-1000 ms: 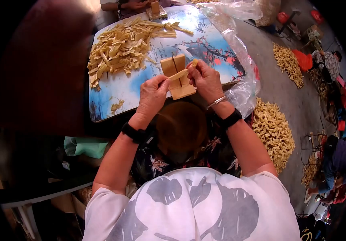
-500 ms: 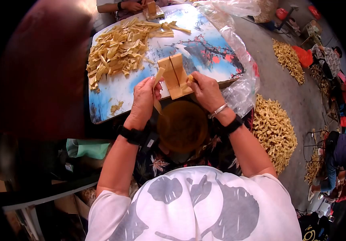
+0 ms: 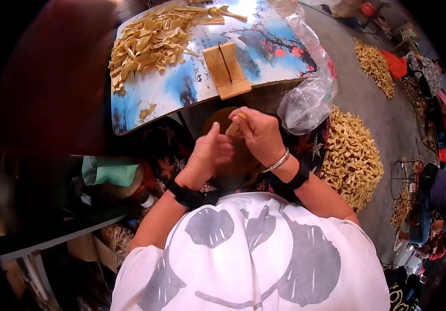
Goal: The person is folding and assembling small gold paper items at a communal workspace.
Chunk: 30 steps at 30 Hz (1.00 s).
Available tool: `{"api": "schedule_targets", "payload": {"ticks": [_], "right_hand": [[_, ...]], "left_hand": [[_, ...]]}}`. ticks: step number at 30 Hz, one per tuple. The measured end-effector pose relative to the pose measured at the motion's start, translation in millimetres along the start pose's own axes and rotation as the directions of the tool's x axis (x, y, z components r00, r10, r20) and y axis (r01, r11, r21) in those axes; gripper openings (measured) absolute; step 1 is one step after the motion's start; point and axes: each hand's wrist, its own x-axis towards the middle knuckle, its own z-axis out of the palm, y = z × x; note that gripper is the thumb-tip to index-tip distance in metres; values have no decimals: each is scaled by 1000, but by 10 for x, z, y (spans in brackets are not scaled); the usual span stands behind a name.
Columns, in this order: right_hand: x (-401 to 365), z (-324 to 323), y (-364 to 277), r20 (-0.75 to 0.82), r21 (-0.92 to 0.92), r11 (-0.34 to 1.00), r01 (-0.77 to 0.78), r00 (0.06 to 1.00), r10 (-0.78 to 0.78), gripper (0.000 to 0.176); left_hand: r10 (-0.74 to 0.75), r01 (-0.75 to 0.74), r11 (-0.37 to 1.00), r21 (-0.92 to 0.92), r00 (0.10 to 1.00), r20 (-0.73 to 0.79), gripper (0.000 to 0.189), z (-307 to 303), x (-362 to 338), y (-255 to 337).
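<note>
My right hand point(image 3: 258, 135) is closed on a small yellow strip piece point(image 3: 233, 127), above a round brown basin point(image 3: 217, 116) in front of my lap. Close beside it, to the left, my left hand point(image 3: 212, 154) has its thumb raised and its fingers blurred by motion; nothing shows clearly in it. A wooden block with a dark upright slot or blade point(image 3: 227, 72) rests at the near edge of the painted table point(image 3: 173, 106). Farther back on the table's left lies a heap of flat yellow strips point(image 3: 150, 44).
Clear plastic sheeting point(image 3: 306, 106) hangs off the table's right edge. A big pile of knotted yellow pieces point(image 3: 352, 158) lies on the floor at right, with another pile point(image 3: 374, 67) beyond. A person point(image 3: 440, 199) is at the far right. A green bag point(image 3: 110, 171) sits at left.
Both hands have drawn back from the wooden block towards my body. The long strip has left its upright place in my left hand, whose fingers have loosened. The view has shifted, raising the table.
</note>
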Motion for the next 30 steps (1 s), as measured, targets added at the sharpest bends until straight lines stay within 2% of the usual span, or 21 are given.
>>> {"api": "schedule_targets", "payload": {"ticks": [1, 2, 4, 6, 7, 8, 9, 10, 11, 13, 14, 17, 20, 22, 23, 26, 29, 30], "right_hand": [[-118, 5, -43, 77, -15, 1000, 4, 997, -3, 17], [-227, 29, -77, 127, 2, 999, 33, 991, -33, 15], [-437, 104, -98, 194, 57, 993, 102, 975, -112, 13], [-545, 107, -67, 246, 61, 997, 52, 967, -66, 12], [-569, 88, -48, 269, 61, 998, 34, 962, -49, 11], [-523, 37, -17, 239, 71, 997, 21, 970, -38, 12], [-474, 44, 78, 100, -60, 988, 142, 986, -136, 16], [-453, 56, 80, 67, 48, 999, 1, 998, -4, 17], [-441, 73, 74, 47, 160, 977, -138, 990, 132, 20], [-413, 119, 174, 129, 314, 846, -430, 903, 411, 21], [-391, 145, 209, 189, 376, 741, -557, 829, 527, 22], [-309, 177, 176, 298, 289, 595, -750, 661, 688, 24], [-324, 243, 201, 189, 303, 735, -607, 794, 577, 25], [-343, 215, 179, 263, 308, 745, -592, 805, 531, 24], [-351, 202, 172, 300, 311, 749, -585, 808, 507, 23], [-400, 232, 229, 121, 174, 963, -208, 975, 189, 19], [-370, 147, 199, 113, -64, 998, -16, 993, 23, 18], [-368, 157, 182, 79, -79, 997, -2, 997, 8, 17]], "left_hand": [[-216, 230, 963, -138, 970, 108, 21, -21, -53, -48], [-155, 205, 928, -311, 972, 178, 22, -30, -73, -130], [-11, 33, 979, -203, 994, 107, 22, -44, 8, -223], [116, -109, 990, -94, 990, 77, 17, -87, 99, -297], [199, -210, 958, 196, 977, 73, 16, -103, 94, -293], [278, -290, 834, 469, 956, 96, 16, -119, 81, -278], [345, -343, 629, 698, 927, 144, 16, -133, 73, -264], [634, -643, 188, 742, 657, 408, 15, -101, 36, -246], [623, -634, 30, 773, 617, 481, 17, -73, -15, -227], [568, -574, -286, 767, 543, 618, 20, 9, -162, -124], [603, -545, -313, 778, 519, 606, 19, 42, -193, -95], [683, -462, -372, 805, 452, 574, 20, 101, -234, -67], [727, -429, -366, 826, 423, 542, 24, 100, -220, -86], [755, -422, -323, 847, 425, 499, 28, 62, -168, -122], [768, -471, -256, 844, 431, 473, 29, 60, -154, -113], [787, -588, -87, 804, 454, 417, 31, 61, -143, -84], [789, -641, -33, 767, 454, 414, 29, 40, -160, -72], [795, -640, -35, 768, 447, 410, 29, 45, -167, -74]]}}
